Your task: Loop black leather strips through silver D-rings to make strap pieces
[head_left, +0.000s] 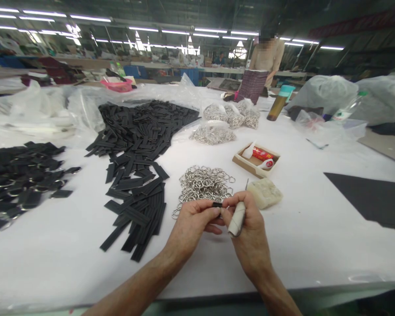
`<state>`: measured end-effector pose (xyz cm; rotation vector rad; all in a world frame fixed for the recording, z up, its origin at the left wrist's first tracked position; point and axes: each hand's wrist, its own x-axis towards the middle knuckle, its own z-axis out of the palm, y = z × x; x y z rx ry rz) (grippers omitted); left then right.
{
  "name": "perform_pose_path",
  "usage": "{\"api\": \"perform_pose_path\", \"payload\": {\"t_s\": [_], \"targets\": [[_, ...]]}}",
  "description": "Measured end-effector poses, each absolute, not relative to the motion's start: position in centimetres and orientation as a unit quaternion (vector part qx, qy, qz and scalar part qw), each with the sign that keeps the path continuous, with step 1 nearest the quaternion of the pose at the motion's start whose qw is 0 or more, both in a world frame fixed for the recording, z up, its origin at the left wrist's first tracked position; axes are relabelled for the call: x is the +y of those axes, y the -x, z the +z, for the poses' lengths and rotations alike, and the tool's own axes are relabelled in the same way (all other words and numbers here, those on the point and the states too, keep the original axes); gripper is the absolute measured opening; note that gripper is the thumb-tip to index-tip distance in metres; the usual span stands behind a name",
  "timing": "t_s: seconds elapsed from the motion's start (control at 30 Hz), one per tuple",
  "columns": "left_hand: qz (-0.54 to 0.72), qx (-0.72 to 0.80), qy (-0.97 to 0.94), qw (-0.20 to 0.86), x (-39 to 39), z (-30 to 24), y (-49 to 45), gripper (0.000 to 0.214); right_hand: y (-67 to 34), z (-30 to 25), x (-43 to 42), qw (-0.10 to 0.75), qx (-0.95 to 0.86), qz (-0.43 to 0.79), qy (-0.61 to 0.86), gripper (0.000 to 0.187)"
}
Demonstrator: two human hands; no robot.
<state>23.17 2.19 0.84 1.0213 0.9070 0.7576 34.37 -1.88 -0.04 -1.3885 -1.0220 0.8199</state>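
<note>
Between my fingertips is a short black strip [217,204], mostly covered by the fingers. My left hand [197,216] pinches it from the left side. My right hand [248,217] closes on its other end and also keeps a tool with a pale wrapped handle [237,219] in the palm; a thin metal tip points up past the knuckles. Just beyond the hands lies a heap of silvery metal rings [204,183]. Loose black strips [138,206] spread to the left of my left hand. A yellowish block [265,193] sits beyond my right hand.
A small box [240,161] holds a red tube and white bottles. Farther back are bagged rings [213,132] and an amber bottle [279,104]. Black pieces with rings [26,180] pile up at far left. A black sheet [371,199] lies right. A person [266,57] stands across the table.
</note>
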Motion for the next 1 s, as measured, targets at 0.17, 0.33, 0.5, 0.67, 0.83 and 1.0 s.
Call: {"api": "perform_pose_path", "payload": {"t_s": [0.17, 0.33, 0.5, 0.67, 0.83, 1.0], "targets": [[0.341, 0.413, -0.466, 0.704, 2.2, 0.8, -23.2, 0.011, -34.4, -0.3, -2.0, 0.590, -0.430, 0.364, 0.578, 0.011], [0.349, 0.420, -0.454, 0.704, 2.3, 0.7, -23.2, 0.011, -34.6, -0.5, -2.3, 0.585, -0.451, 0.317, 0.595, 0.012], [0.347, 0.430, -0.446, 0.704, 2.3, 0.6, -23.3, 0.013, -35.9, 0.1, -3.5, 0.600, -0.479, 0.261, 0.586, 0.018], [0.333, 0.441, -0.430, 0.714, 2.4, 0.5, -23.4, 0.018, -38.7, 0.3, -5.2, 0.595, -0.486, 0.288, 0.572, 0.030], [0.320, 0.436, -0.411, 0.734, 2.7, 0.2, -23.5, 0.019, -41.2, 0.8, -5.9, 0.592, -0.484, 0.250, 0.594, 0.036], [0.309, 0.434, -0.397, 0.747, 2.8, 0.6, -23.6, 0.019, -43.2, 1.2, -4.5, 0.629, -0.408, 0.185, 0.635, 0.026]]}}
